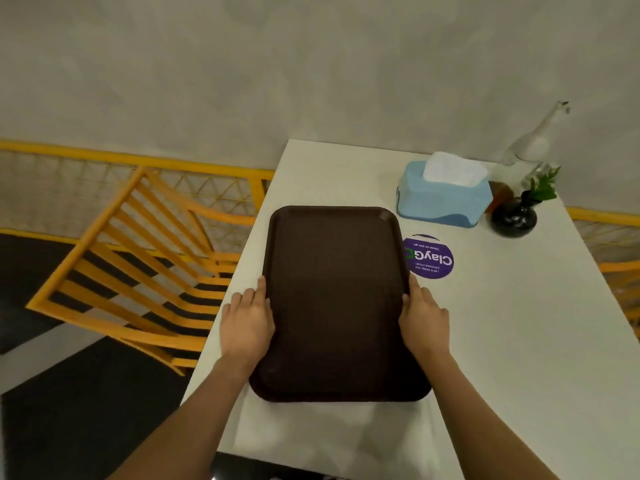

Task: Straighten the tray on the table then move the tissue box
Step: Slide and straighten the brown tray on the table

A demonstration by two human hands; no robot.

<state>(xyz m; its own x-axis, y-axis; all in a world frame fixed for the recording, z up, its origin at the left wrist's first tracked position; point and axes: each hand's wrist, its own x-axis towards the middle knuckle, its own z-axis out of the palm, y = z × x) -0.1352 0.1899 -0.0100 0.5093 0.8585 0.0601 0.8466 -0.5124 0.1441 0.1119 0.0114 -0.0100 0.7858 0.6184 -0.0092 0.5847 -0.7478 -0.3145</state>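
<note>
A dark brown empty tray [337,299] lies lengthwise on the white table [502,341], its long sides roughly in line with the table's left edge. My left hand [247,320] presses against the tray's left rim and my right hand [424,315] holds its right rim, thumbs over the edge. A light blue tissue box [445,199] with a white tissue sticking out stands at the far right of the table, apart from the tray's far right corner.
A round purple sticker [431,258] lies beside the tray's right rim. A black vase [514,218] with green leaves and a clear glass bottle [530,147] stand right of the tissue box by the wall. A yellow slatted chair [138,265] is left of the table.
</note>
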